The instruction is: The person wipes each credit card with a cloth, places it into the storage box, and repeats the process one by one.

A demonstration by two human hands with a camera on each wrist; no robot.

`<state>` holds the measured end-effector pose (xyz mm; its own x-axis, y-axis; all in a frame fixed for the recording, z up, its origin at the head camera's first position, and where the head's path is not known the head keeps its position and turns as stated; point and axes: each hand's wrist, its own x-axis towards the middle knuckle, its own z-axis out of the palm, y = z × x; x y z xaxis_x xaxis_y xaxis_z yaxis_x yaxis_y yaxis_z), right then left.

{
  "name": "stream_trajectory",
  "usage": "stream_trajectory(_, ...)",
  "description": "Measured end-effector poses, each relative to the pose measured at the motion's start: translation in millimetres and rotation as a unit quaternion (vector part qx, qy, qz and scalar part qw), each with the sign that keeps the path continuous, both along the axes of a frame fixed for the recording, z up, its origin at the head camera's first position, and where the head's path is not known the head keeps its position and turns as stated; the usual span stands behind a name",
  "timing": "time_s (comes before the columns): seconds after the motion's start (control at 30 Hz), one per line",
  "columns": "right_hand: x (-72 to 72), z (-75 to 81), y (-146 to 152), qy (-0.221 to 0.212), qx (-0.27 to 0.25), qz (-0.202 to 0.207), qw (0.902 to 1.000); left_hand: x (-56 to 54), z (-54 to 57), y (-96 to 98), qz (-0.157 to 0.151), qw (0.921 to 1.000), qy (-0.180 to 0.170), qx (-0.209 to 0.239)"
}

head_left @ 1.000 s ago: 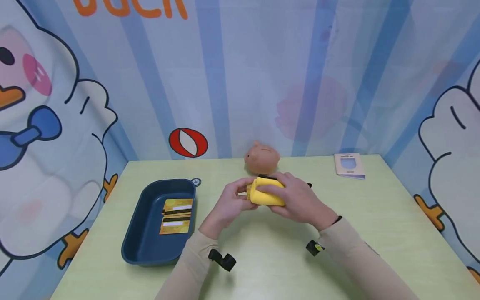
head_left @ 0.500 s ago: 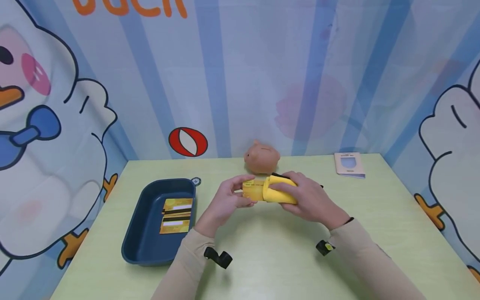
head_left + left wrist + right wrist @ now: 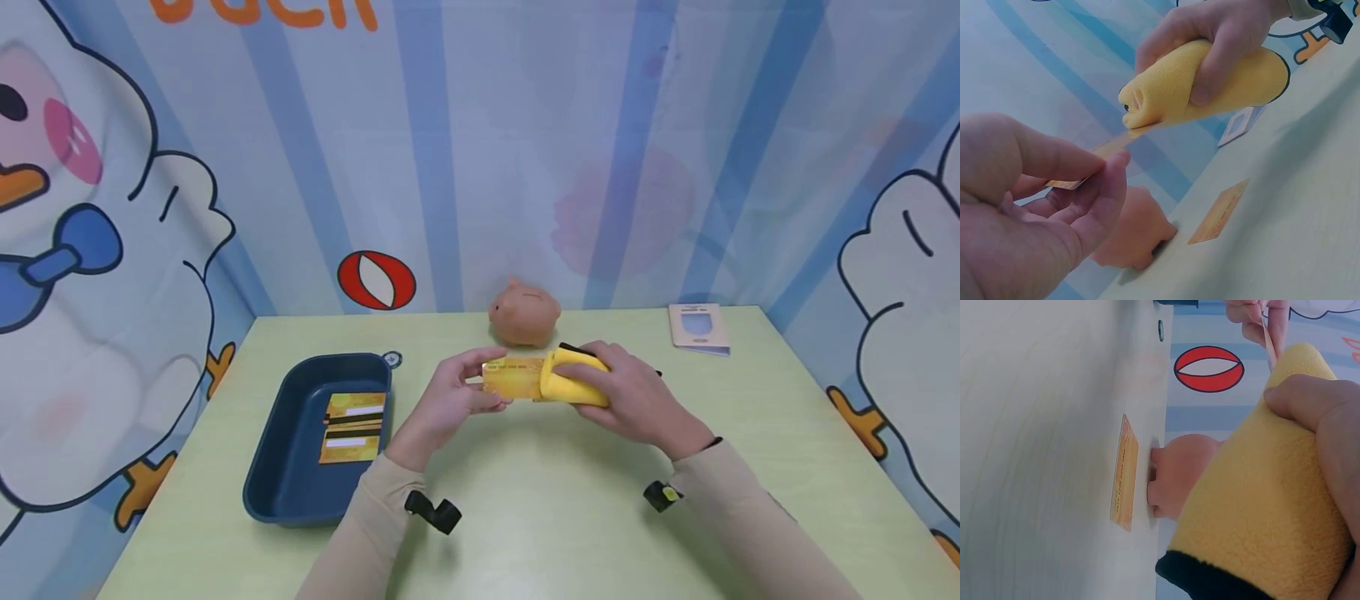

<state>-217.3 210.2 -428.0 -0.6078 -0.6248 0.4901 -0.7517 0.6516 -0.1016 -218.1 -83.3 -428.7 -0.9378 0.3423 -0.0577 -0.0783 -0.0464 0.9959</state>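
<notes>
Between thumb and fingers, my left hand pinches the left edge of a gold bank card. The card's printed face shows in the head view. My right hand grips a folded yellow cloth with dark edging. The cloth's folded end sits over the card's right end, hiding it. In the left wrist view, the cloth is wrapped under the right hand's fingers. A second gold card lies on the table beneath; the right wrist view shows this card too.
A dark blue tray stands at the left, holding two gold cards with stripes up. A piggy bank sits at the back, behind the hands. A small round object lies by the tray; a pink packet lies back right.
The right hand and cloth have slid rightward along the card, baring more of its face. The left hand keeps its pinch and has shifted slightly left.
</notes>
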Motion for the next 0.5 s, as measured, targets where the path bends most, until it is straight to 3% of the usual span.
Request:
stream_trajectory(0.2, 0.4, 0.2, 1.9, -0.012, -0.007, -0.001, 0.9999, -0.6, -1.1, 1.8, 0.006, 0.9999, -0.007, -0.005)
stream_trajectory(0.5, 3.8, 4.2, 3.6, -0.035, -0.027, -0.015, 0.9989, -0.7, -1.9, 2.0, 0.054, 0.998, -0.004, -0.033)
